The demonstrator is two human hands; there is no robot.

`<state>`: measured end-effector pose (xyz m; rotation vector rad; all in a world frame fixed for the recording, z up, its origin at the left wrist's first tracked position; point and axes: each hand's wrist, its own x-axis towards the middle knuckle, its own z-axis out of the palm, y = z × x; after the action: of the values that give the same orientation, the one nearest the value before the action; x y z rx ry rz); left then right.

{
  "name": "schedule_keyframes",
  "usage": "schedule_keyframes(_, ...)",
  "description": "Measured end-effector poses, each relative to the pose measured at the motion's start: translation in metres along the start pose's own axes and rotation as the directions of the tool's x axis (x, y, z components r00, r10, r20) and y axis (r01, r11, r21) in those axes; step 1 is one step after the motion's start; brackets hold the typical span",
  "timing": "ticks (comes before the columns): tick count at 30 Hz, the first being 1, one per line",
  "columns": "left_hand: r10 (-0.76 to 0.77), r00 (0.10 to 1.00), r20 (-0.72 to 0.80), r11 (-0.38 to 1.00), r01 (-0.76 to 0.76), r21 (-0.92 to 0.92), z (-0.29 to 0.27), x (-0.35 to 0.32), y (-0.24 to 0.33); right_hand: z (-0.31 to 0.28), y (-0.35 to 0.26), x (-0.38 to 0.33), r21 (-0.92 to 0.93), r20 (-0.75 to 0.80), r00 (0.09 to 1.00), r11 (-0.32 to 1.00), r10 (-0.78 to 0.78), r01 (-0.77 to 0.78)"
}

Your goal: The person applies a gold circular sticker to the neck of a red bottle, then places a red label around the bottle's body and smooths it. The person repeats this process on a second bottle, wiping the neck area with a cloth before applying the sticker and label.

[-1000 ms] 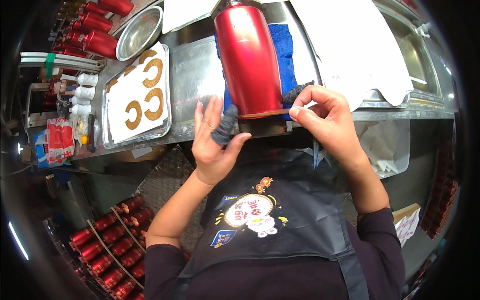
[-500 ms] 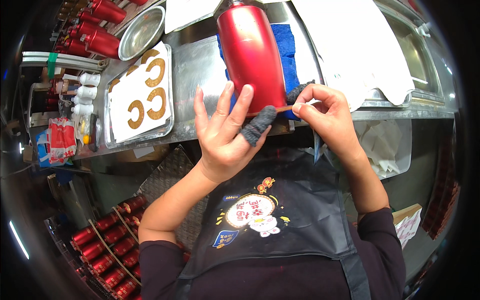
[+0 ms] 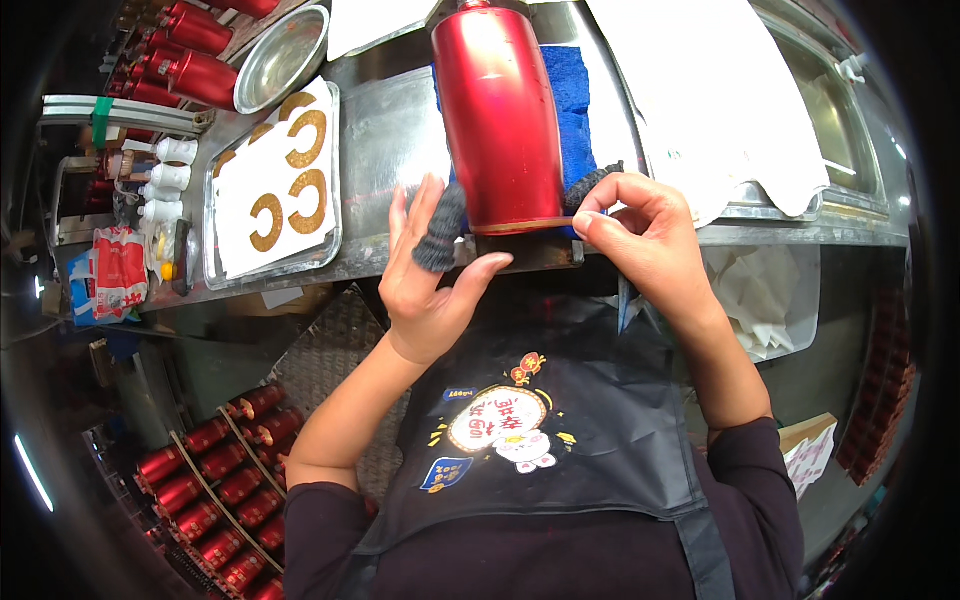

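A large red metal cylinder point(image 3: 500, 120) lies on a blue cloth point(image 3: 575, 90) on the steel counter point(image 3: 390, 130), its base toward me. My left hand point(image 3: 430, 290) is spread open just below-left of that base, thumb against a dark plate point(image 3: 535, 252). One of its fingers wears a grey knit sleeve point(image 3: 440, 235) that touches the cylinder's lower left side. My right hand point(image 3: 650, 240) sits at the cylinder's lower right with thumb and forefinger pinched together. A second grey knit piece point(image 3: 592, 185) shows at its fingertips; I cannot tell whether it is worn or held.
A steel tray point(image 3: 225, 270) with gold C-shaped pieces point(image 3: 310, 195) on white paper lies to the left. Behind it are a steel bowl point(image 3: 280, 50) and red cans point(image 3: 190, 60). A white cloth point(image 3: 700, 90) covers the right. More red cans point(image 3: 200, 480) fill a rack at lower left.
My left hand lifted off the cylinder with fingers spread while the right hand worked at the grey sleeve, then came back down to the cylinder's base. The right hand drew back to the right.
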<state>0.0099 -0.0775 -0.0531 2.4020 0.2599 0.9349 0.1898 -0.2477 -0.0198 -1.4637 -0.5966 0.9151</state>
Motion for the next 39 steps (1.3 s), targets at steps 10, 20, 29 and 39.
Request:
schedule_keyframes(10, 0.063, 0.992, 0.106, 0.995, -0.071, 0.076, -0.001, -0.013, -0.003, -0.006, -0.006, -0.005, -0.045, -0.037, 0.999, 0.999, 0.004, -0.005)
schedule_keyframes(20, 0.196, 0.973, 0.119, 0.958, -0.216, 0.191, -0.002, 0.016, 0.008, -0.007, 0.002, 0.002, -0.073, -0.033, 0.999, 0.997, 0.008, -0.010)
schedule_keyframes(29, 0.332, 0.933, 0.139, 0.869, -0.360, 0.340, 0.016, 0.045, 0.022, -0.001, 0.009, 0.007, -0.052, -0.026, 1.000, 0.999, 0.003, -0.005)
schedule_keyframes(39, 0.019, 1.000, -0.004, 1.000, -0.019, 0.013, -0.002, 0.001, 0.001, 0.004, -0.006, -0.006, -0.027, -0.031, 0.999, 1.000, -0.007, 0.007)
